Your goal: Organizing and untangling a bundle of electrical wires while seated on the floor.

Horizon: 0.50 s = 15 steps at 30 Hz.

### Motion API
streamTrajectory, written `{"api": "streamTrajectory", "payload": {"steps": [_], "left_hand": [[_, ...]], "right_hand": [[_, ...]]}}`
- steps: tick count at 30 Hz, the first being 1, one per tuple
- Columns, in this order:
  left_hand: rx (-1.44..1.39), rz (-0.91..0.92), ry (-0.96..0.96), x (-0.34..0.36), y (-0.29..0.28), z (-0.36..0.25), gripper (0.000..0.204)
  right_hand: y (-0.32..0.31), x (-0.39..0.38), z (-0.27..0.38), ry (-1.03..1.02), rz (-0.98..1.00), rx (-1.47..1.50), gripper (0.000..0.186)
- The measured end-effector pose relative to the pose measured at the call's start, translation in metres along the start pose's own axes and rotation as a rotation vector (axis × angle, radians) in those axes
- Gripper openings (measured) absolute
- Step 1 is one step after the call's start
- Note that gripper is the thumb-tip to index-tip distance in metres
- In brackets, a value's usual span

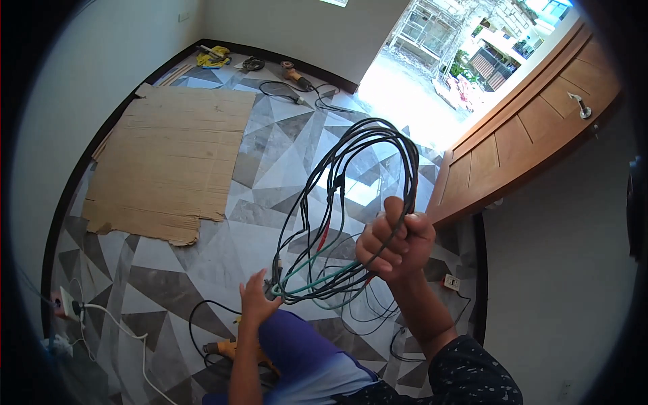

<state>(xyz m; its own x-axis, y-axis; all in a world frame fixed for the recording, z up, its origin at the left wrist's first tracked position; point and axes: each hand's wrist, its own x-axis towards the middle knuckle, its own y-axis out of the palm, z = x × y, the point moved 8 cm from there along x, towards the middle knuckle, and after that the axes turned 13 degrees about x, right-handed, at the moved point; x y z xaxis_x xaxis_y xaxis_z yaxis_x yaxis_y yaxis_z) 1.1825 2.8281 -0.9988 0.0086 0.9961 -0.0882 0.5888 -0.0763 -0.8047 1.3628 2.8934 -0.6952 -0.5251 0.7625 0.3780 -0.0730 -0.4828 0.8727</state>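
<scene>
A loose coil of thin black cable [413,162], with a few green and red stretches in it, hangs in front of me above the floor. My right hand [399,239] is closed in a fist around the coil's right side. At the coil's lower left end is my left hand [258,298], its thumb and fingers apart beside the loops. A small grey piece shows between that thumb and the fingers, too partly hidden to name. Thinner strands dangle below the coil toward the floor.
A cardboard sheet [172,158] lies on the patterned tile floor. An angle grinder [294,74] and a yellow bag [213,57] sit along the far wall. A yellow power tool [233,349] lies near my leg. The wooden door [520,128] stands open at right; a socket box [452,282] is below it.
</scene>
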Motion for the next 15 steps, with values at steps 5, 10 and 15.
{"api": "streamTrajectory", "payload": {"steps": [5, 10, 15], "left_hand": [[-0.498, 0.227, -0.224, 0.035, 0.049, 0.015, 0.031], [-0.62, -0.208, -0.167, 0.044, -0.094, 0.025, 0.023], [-0.166, -0.331, -0.147, 0.006, -0.214, 0.037, 0.016]], "right_hand": [[0.007, 0.024, 0.052, -0.134, 0.057, 0.067, 0.024], [-0.049, 0.042, 0.107, -0.151, -0.068, -0.093, 0.026], [-0.172, 0.075, 0.084, 0.025, -0.345, 0.087, 0.022]]}}
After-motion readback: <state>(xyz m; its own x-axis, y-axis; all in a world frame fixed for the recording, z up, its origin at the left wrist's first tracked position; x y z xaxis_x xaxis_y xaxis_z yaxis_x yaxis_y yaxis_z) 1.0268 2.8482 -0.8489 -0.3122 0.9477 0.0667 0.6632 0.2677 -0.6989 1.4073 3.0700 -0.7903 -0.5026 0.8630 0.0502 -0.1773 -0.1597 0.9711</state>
